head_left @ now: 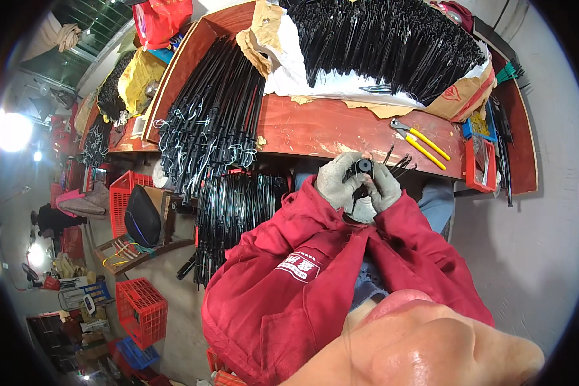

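Observation:
Both my hands wear pale grey work gloves and meet just off the table's front edge. Between them is a black umbrella frame [364, 166], seen end-on at its round black hub. My left hand [334, 181] is closed around its left side. My right hand [387, 187] is closed on the other side, fingertips near the hub. Several thin black ribs [402, 163] stick out beyond my right hand. Much of the frame is hidden by the gloves. Pliers with yellow handles [428, 145] lie on the table, right of my hands.
An opened paper wrapping [453, 96] holds a large heap of black ribs [379, 48] at the back. Black umbrella frames [215, 109] are stacked at the left, with more [238, 212] below. Red [480, 164] and blue bins stand at the right edge. Red crates [141, 312] sit on the floor.

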Motion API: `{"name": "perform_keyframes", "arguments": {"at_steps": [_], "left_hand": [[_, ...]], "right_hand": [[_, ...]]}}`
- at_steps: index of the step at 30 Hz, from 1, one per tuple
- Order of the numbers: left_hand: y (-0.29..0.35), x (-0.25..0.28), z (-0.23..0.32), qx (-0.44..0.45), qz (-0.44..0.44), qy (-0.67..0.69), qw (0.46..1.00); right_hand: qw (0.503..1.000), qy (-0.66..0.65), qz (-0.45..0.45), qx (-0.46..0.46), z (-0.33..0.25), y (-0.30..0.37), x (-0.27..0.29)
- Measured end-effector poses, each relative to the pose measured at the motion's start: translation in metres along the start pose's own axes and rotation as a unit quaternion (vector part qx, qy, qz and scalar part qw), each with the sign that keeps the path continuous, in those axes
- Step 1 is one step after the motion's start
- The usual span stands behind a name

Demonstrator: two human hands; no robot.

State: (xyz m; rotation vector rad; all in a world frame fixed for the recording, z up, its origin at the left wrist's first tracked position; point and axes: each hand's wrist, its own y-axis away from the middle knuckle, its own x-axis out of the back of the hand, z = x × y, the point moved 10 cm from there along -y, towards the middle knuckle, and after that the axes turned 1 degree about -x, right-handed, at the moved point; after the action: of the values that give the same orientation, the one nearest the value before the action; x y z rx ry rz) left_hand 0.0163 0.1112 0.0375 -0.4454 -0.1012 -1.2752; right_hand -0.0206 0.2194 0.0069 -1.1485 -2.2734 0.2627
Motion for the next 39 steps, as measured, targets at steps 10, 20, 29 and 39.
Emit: {"name": "perform_keyframes", "arguments": {"at_steps": [10, 20, 29, 39], "left_hand": [[0.000, -0.001, 0.008, -0.043, -0.002, -0.003, 0.999], [-0.003, -0.003, 0.005, -0.041, -0.032, 0.033, 0.998], [-0.004, -0.003, 0.014, -0.032, -0.042, 0.028, 0.998], [-0.001, -0.006, 0.010, -0.052, -0.023, 0.034, 0.998]], "right_hand": [[1.000, 0.016, -0.006, 0.025, 0.009, 0.007, 0.000], [1.000, 0.020, -0.009, 0.005, 0.011, 0.007, 0.001], [1.000, 0.016, -0.006, 0.022, 0.010, 0.007, 0.003], [0.999, 0.026, -0.005, 0.027, 0.004, 0.007, 0.006]]}}
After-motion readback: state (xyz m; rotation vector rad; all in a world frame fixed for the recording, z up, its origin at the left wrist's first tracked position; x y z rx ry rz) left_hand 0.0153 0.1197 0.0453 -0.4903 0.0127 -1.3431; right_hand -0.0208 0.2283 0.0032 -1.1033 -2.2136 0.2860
